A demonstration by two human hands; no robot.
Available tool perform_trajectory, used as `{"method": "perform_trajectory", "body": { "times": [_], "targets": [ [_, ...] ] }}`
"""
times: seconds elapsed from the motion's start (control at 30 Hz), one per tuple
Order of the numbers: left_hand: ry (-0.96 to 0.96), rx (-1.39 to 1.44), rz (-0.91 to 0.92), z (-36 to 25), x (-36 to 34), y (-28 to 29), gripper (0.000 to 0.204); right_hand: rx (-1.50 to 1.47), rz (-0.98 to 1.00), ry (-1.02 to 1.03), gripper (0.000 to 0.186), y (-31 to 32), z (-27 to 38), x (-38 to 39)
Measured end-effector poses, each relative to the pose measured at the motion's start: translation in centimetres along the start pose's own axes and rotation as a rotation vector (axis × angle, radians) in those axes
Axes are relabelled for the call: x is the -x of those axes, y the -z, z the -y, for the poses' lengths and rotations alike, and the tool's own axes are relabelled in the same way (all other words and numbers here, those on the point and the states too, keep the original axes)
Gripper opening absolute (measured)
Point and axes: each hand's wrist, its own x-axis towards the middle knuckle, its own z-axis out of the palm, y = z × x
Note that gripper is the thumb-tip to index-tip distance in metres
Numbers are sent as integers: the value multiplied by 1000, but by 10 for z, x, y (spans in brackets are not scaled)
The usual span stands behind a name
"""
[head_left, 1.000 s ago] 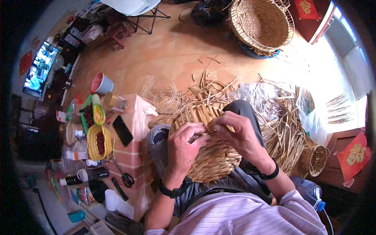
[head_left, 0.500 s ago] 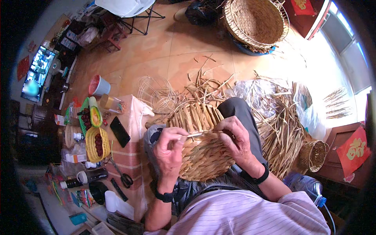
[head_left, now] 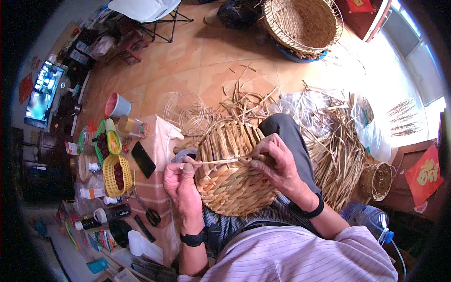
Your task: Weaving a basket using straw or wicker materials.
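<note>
- A tiled orange floor [head_left: 202,56] fills the room, strewn with straw, and a low cloth-covered table [head_left: 159,141] stands at the person's nine o'clock.
- The left hand [head_left: 181,181] is closed narrow, thumb and fingers pinching the free end of a flat straw strand [head_left: 221,161] that runs straight across to three o'clock.
- The right hand [head_left: 275,162] rests on the half-woven basket [head_left: 232,176], fingertips pressing the strand's far end where it enters the weave.
- The basket sits in the person's lap against the dark trouser knee [head_left: 286,134], domed side up.
- Judging by the weave, the lower body is tightly woven and done; the upper part toward twelve o'clock shows only loose upright stakes, so several rows and the rim seem left to weave.
- Loose straw bundles [head_left: 338,155] lie at the basket's three o'clock, near it; a wire frame [head_left: 185,113] lies at eleven o'clock.
- A large finished basket [head_left: 300,23] stands well apart at twelve o'clock, a small woven basket [head_left: 378,181] at three o'clock.
- On the table: a black phone [head_left: 143,160], a yellow basket of red fruit [head_left: 117,176], scissors [head_left: 148,211].
- Hidden: the basket's underside and far side, and where the strand tucks under the right fingers.
- The rim darkens and bends the edges; small table items at seven o'clock are hard to tell apart.
</note>
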Motion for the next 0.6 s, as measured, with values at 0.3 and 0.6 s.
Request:
{"method": "perform_trajectory", "body": {
  "times": [0.3, 0.6],
  "targets": [
    [-95, -5, 60, -16, -9, -3, 13, 56, -58, -78, 28, -9, 2, -2],
    [-122, -244, 94, -10, 12, 27, 14, 145, -50, -2, 29, -5, 5, -11]
  ]
}}
